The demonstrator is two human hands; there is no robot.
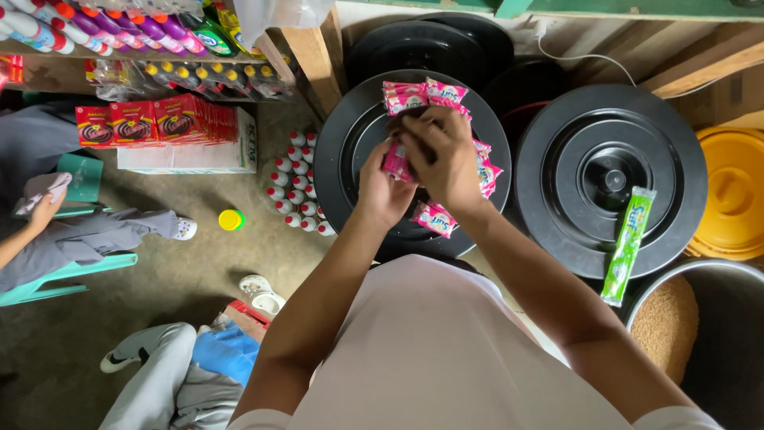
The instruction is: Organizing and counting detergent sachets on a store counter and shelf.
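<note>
Both hands, the left hand [384, 185] and right hand [440, 153], pinch shiny pink sachets [414, 95] over the black lid [342, 151]; fingers hide some packets.

Glossy plastic pink sachets [436, 216] on matt blk plastic lid [342, 159].

Pink sachets [414, 95] lie in strips on a black lid [342, 159], some held in both hands; a green sachet strip [629, 243] lies on the next black lid [557, 215]. Red flat boxes [151, 121] stand in a row upon a white carton [187, 157], beneath shelved bottles with coloured caps [119, 28]
</note>
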